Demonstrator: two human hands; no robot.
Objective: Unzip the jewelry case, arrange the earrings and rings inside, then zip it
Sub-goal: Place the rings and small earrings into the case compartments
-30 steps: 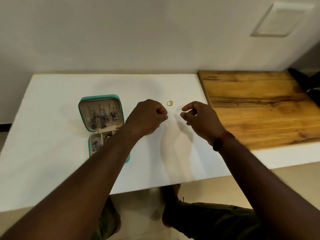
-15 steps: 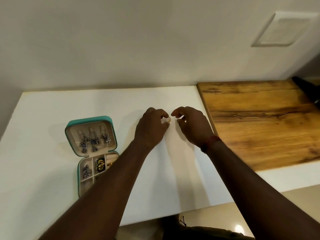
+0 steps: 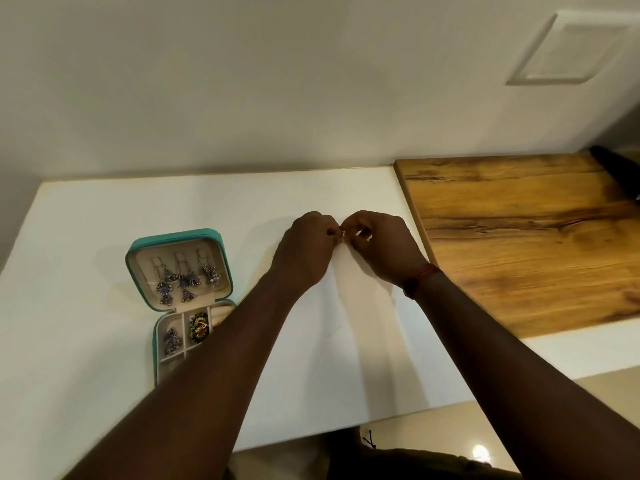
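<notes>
Your open jewelry case [image 3: 178,234] lies on the white tabletop [image 3: 104,209] to the left of your left hand [image 3: 304,252], its near end hidden under your left forearm. The case is a small square with rounded corners, teal outside and lined in soft-looking cream. Its lid [image 3: 147,263] lies folded back on the far side, and dangling earrings [image 3: 187,280] of dark silver metal with blue stones hang in a row across it. The base [image 3: 160,341] is split by cream dividers: one compartment holds another silver-and-blue pair [image 3: 172,339], and the one beside it holds a round green and gold piece [image 3: 200,325]. Cream padded rolls [image 3: 221,310] fill the corner nearest your forearm. Your hands meet fingertip to fingertip just above the tabletop. Both are curled, and the left hand and right hand [image 3: 381,252] pinch a thin gold ring [image 3: 343,233] between them, though it is too small to tell which hand bears it. A red thread band [image 3: 420,277] circles your right wrist. Just right of your right hand lies a flat wooden board [image 3: 519,244], amber with dark grain streaks.
</notes>
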